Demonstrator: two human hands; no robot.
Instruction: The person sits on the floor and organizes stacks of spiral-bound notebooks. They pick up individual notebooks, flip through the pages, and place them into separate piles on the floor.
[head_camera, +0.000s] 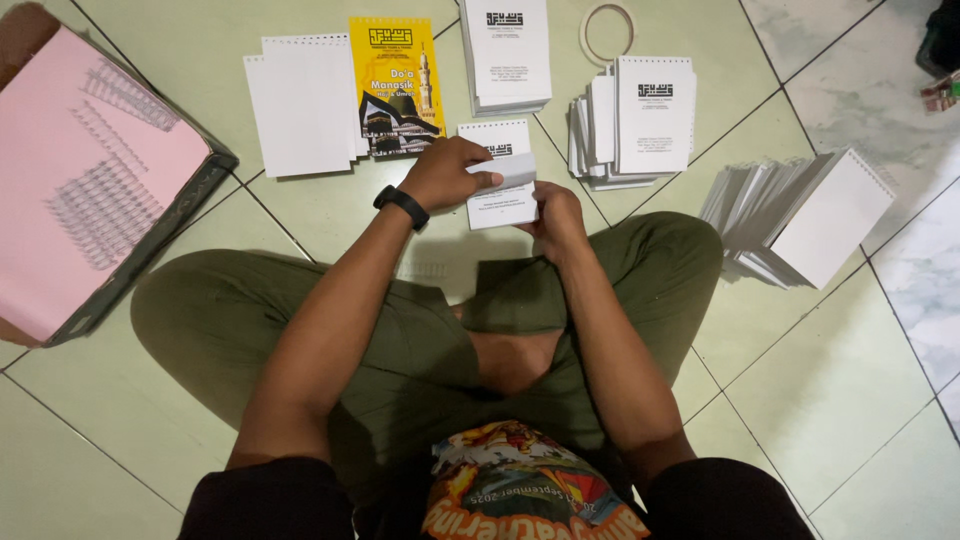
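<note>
Person sits cross-legged on the tiled floor (300, 215), both hands working one small white booklet (500, 195) held just above the floor in front of the knees. Left hand (447, 172) (black watch on the wrist) is curled over the booklet's top, fingers closed on a lifted leaf or thin wad of pages (512, 170) that is bent back. Right hand (557, 218) grips the booklet's lower right edge, fingers wrapped under it; how tightly, I cannot tell. The booklet's top edge shows a row of punch holes and I see no coil in it, so I judge this one collated but not yet bound. Judged done so far: punched white sets are already in piles, one fanned stack at the right (800, 215), one stack topped by a printed cover sheet (640, 120), another printed stack (507, 50) further out. Left over: plain white sheets (300, 100) and a yellow cover (397, 85) lie just beyond the hands, and wire binding coils (100, 190) sit unused on a pink sheet in a shallow box (150, 235) at the far left. A roll of tape (607, 30) lies near the printed stacks. My read: sorting well advanced, binding hardly begun.
</note>
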